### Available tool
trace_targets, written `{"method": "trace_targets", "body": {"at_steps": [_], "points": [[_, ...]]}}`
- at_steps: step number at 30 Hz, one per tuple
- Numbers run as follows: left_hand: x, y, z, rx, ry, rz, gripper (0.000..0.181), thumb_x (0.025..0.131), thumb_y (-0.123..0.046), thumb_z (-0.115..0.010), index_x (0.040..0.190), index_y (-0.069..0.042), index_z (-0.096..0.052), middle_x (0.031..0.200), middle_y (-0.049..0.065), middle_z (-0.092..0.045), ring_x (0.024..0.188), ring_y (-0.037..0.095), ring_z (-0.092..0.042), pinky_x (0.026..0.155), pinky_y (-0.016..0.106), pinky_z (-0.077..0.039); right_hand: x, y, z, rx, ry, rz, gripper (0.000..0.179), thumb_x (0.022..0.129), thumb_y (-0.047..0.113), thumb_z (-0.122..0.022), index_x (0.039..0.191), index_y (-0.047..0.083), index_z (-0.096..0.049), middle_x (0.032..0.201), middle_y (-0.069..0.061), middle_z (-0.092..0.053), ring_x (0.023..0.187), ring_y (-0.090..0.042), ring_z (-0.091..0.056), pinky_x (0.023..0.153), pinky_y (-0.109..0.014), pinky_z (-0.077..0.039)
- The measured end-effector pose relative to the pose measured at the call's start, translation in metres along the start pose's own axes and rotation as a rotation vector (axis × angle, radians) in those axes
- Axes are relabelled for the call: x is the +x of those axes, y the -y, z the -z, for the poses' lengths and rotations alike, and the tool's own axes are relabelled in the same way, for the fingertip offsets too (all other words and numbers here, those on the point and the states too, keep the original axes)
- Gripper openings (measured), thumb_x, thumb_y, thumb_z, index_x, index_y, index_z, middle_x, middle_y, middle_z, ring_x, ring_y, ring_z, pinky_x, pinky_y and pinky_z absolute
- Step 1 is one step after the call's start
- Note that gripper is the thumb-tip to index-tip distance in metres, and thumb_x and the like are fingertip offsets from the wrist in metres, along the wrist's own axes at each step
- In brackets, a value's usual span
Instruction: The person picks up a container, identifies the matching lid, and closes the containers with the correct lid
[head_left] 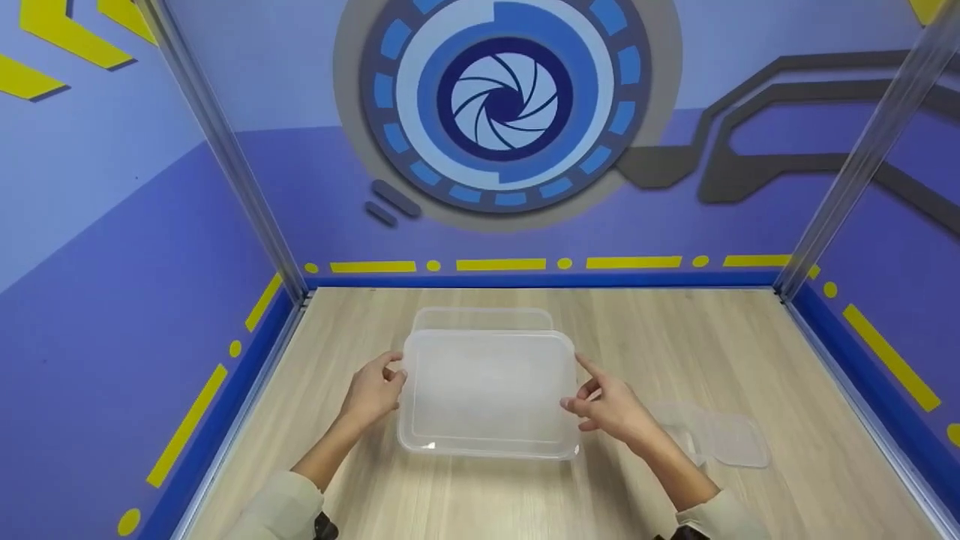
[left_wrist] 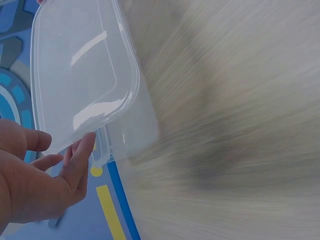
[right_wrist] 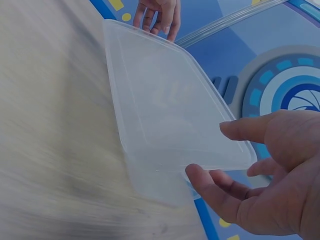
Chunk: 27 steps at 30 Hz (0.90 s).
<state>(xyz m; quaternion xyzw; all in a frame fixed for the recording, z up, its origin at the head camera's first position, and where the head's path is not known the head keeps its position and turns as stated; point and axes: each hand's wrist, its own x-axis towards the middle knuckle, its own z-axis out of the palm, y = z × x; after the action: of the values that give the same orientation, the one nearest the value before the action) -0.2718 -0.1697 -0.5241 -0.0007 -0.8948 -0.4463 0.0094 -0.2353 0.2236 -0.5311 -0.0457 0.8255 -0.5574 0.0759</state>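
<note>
A large translucent rectangular plastic lid [head_left: 487, 390] is held up over the table, tilted, between both hands. My left hand [head_left: 375, 391] pinches its left edge, thumb against one face and fingers at the rim. At the opposite edge my right hand [head_left: 611, 405] grips it, thumb [right_wrist: 240, 129] over the face and the other fingers along the rim. Behind and below the lid stands a clear plastic container [head_left: 480, 319] on the table, mostly hidden by the lid in the head view. Its translucent side [left_wrist: 137, 122] shows past the lid in the left wrist view.
Smaller clear plastic pieces lie on the table to the right, one a flat rounded rectangle [head_left: 739, 440], partly behind my right forearm. The wooden tabletop [head_left: 360, 315] is bounded by blue printed walls [head_left: 300, 187] with metal corner posts [head_left: 225, 150].
</note>
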Motion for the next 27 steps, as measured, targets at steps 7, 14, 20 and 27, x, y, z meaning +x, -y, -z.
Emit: {"method": "trace_targets", "body": {"at_steps": [7, 14, 20, 27], "points": [[0.001, -0.005, -0.001, 0.035, -0.068, -0.052, 0.045, 0.102, -0.008, -0.063, 0.143, 0.008, -0.059, 0.095, 0.010, -0.064, 0.076, 0.018, -0.060, 0.061, 0.029, -0.049, 0.002, 0.007, 0.001, -0.033, -0.010, 0.008, 0.090, 0.094, 0.013, -0.081, 0.168, 0.009, -0.028, 0.100, -0.012, -0.057, 0.078, -0.027, -0.065, 0.074, -0.040, -0.064], [0.001, -0.012, 0.000, 0.036, -0.101, -0.074, 0.040, 0.101, -0.011, -0.065, 0.135, 0.010, -0.062, 0.098, 0.011, -0.064, 0.090, 0.025, -0.063, 0.073, 0.038, -0.053, 0.006, 0.016, 0.004, -0.043, -0.009, 0.024, 0.088, 0.098, 0.017, -0.078, 0.169, 0.011, -0.026, 0.100, -0.012, -0.056, 0.084, -0.027, -0.066, 0.079, -0.043, -0.064], [0.003, -0.017, -0.001, 0.003, -0.103, -0.058, 0.039, 0.103, -0.014, -0.064, 0.135, 0.008, -0.061, 0.103, 0.012, -0.064, 0.098, 0.028, -0.065, 0.082, 0.042, -0.055, 0.006, 0.022, 0.011, -0.045, 0.004, 0.071, 0.084, 0.101, 0.017, -0.074, 0.168, 0.008, -0.024, 0.101, -0.013, -0.057, 0.083, -0.026, -0.064, 0.079, -0.041, -0.063], [0.004, -0.020, 0.000, -0.019, -0.133, -0.100, 0.034, 0.102, -0.010, -0.063, 0.132, 0.007, -0.062, 0.102, 0.013, -0.064, 0.097, 0.029, -0.065, 0.085, 0.045, -0.056, 0.008, 0.028, 0.017, -0.062, 0.004, 0.104, 0.083, 0.103, 0.017, -0.072, 0.168, 0.006, -0.023, 0.101, -0.013, -0.059, 0.083, -0.026, -0.065, 0.079, -0.041, -0.063]]}}
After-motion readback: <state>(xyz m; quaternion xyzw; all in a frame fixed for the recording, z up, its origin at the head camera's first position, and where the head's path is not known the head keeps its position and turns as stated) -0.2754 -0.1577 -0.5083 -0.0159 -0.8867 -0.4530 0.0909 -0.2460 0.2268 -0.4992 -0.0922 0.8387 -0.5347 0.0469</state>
